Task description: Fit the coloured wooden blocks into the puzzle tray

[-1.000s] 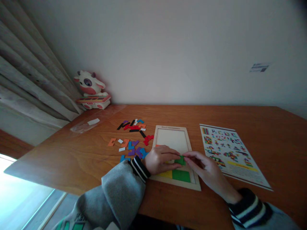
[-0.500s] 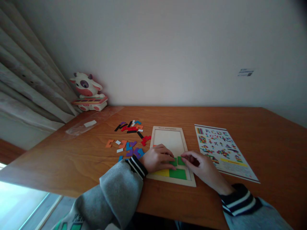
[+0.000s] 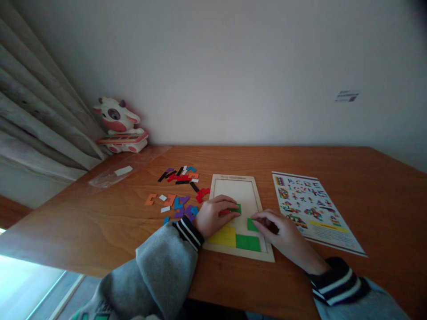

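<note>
A wooden puzzle board (image 3: 237, 186) with a raised frame lies in front of me. At its lower end are a yellow area (image 3: 224, 236) and a green area (image 3: 248, 242) of flat pieces. My left hand (image 3: 216, 215) reaches over the board's left side, its thumb and fingers pinching a green puzzle piece (image 3: 238, 208). A bit of red shows beneath those fingers. Over the right side, my right hand (image 3: 276, 227) has thumb and forefinger closed on another green puzzle piece (image 3: 252, 225), which sits above the green area with a gap between.
Loose coloured pieces (image 3: 180, 212) lie left of the board, with more black and red pieces (image 3: 182, 178) behind. A printed pattern sheet (image 3: 320, 211) lies to the right. A cow toy keyboard (image 3: 122, 138) and a clear plastic bag (image 3: 110, 178) are at the back left.
My left hand has moved its green piece up and slightly left, away from the other green piece. My right hand has hardly moved. The view has shifted slightly.
</note>
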### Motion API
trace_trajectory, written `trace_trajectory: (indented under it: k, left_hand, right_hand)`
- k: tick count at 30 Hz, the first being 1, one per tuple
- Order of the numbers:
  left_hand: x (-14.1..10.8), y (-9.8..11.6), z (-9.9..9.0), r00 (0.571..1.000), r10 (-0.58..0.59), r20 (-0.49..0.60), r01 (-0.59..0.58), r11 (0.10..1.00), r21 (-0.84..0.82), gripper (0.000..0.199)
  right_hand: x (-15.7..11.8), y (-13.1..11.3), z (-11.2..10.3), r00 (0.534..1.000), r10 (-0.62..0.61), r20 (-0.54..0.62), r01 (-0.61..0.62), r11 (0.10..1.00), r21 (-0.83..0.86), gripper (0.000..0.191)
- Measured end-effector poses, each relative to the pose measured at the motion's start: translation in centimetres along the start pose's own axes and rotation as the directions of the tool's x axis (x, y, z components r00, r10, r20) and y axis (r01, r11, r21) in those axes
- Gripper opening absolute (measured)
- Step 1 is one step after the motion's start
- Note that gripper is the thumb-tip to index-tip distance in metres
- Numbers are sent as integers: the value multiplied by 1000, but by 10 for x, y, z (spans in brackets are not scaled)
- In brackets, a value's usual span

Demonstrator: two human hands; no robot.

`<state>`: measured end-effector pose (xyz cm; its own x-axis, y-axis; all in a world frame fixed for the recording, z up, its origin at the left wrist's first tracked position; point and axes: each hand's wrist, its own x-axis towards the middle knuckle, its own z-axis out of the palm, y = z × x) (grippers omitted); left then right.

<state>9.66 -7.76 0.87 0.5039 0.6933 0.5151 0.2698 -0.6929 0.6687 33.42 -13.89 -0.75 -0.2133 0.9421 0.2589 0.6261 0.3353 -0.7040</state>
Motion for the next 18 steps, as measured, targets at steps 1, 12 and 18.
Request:
trace_trajectory:
  k: [1,12,18]
  left_hand:
    - [1,0,0,998,-50,-33,48,997,-54,20]
    - [5,-9,-3,942,-327,-83,289,909,-302,21]
    - [5,-10,-6,992,-127,7,127,992,-23,21]
  right_hand:
    - [0,1,0,1000,7,-2,-7,1000,5,19]
    - [7,-1,-2,998,66,-2,-66,996,56,23]
    - [23,2,3,998,15,-60,-18,999,-35,24]
